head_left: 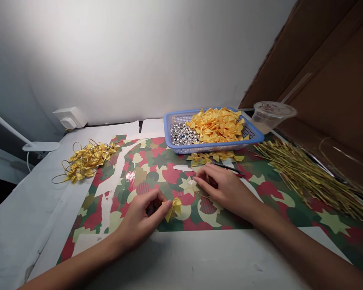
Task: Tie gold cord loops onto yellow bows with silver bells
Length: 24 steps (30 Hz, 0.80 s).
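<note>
My left hand point(143, 219) pinches a yellow ribbon bow point(176, 206) between thumb and forefinger, low over the patterned paper. Up and to the right of it, my right hand point(219, 183) has its fingertips drawn together. Whatever they hold, if anything, is too small to make out. Thin gold strands point(203, 195) show just under that hand. Behind it lie loose yellow bows point(213, 157) and a dark slim tool point(230, 168). A blue basket point(214, 146) stands farther back, holding a heap of yellow bows point(219, 125) and silver beads point(183, 135).
Finished-looking bows with wire loops point(89, 161) are piled at the left. A bundle of gold-green ties point(308, 177) lies at the right, near a lidded plastic cup point(272, 114) and a cardboard wall point(329, 68). Patterned paper point(160, 157) covers the white table point(205, 257).
</note>
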Motion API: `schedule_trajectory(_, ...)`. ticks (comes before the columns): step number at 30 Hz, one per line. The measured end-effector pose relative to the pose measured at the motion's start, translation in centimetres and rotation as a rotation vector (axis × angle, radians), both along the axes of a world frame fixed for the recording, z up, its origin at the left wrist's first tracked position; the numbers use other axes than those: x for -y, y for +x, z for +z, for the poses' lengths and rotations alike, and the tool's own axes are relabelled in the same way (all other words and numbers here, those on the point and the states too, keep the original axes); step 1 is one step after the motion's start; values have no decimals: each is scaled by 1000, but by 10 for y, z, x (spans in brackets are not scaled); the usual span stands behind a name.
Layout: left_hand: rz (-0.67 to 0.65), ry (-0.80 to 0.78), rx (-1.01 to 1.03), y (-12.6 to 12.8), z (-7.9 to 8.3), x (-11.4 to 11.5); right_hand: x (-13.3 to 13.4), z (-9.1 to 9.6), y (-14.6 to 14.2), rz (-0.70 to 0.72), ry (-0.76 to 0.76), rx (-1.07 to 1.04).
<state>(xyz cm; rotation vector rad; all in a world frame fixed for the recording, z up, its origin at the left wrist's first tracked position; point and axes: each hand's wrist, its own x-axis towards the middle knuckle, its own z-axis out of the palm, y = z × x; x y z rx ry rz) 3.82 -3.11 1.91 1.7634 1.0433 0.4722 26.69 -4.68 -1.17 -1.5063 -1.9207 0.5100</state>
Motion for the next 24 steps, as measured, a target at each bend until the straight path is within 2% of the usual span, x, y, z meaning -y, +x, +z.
schedule_trajectory(4, -1, 18, -20, 1, 1, 0, 0, 1, -11, -62, -81, -63)
schedule_trajectory(10, 8, 22, -6, 1, 0, 0, 4, 11, -16, 13, -205, -3)
schedule_trajectory(17, 18, 12, -11, 1, 0, 0, 6, 10, -6, 112, -203, 41)
schedule_trajectory(24, 16, 22, -9, 1, -1, 0, 8, 11, -14, 82, -99, 6)
